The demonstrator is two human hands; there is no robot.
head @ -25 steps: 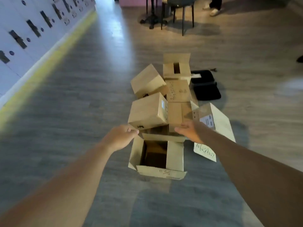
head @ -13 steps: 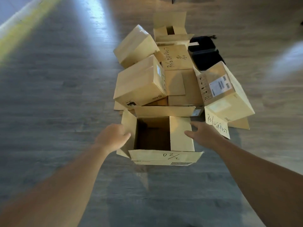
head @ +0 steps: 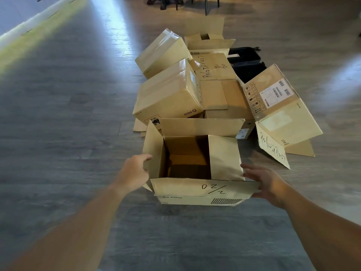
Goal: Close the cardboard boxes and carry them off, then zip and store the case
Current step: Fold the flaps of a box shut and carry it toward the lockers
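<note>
Closing in since a second ago, left hand and right hand now flank the near open box on the floor, fingers relaxed, gripping nothing; flap-folding appears imminent.

Single head-worn view, steeply forward-down, close above the open box on the floor.
</note>
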